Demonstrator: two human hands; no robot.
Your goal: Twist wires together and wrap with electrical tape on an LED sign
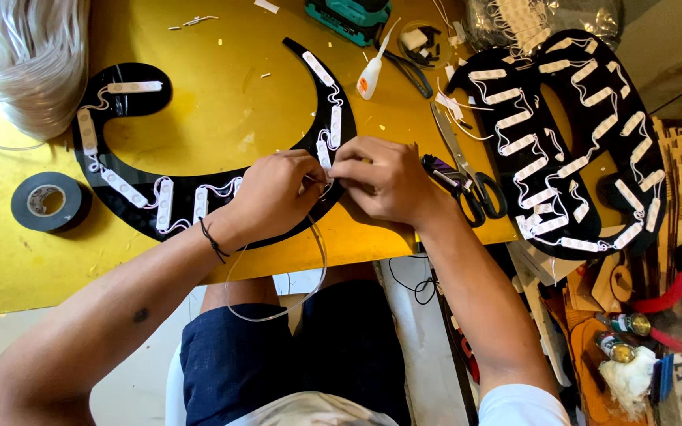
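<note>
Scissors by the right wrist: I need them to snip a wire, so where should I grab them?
Take the scissors by the black loop handles, which lie at the table's near edge. Come from the near side beside the right hand; the blades point away toward the glue bottle.

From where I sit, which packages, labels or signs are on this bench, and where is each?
Clear plastic bag: top right corner, holding small white modules.
Glue bottle: top centre, lying tilted, white with an orange label.
Curved sign piece: black, on the yellow table, lined with white modules; both hands work at its right end.
Second sign piece: black, right side, densely wired modules.
No screens.
</note>
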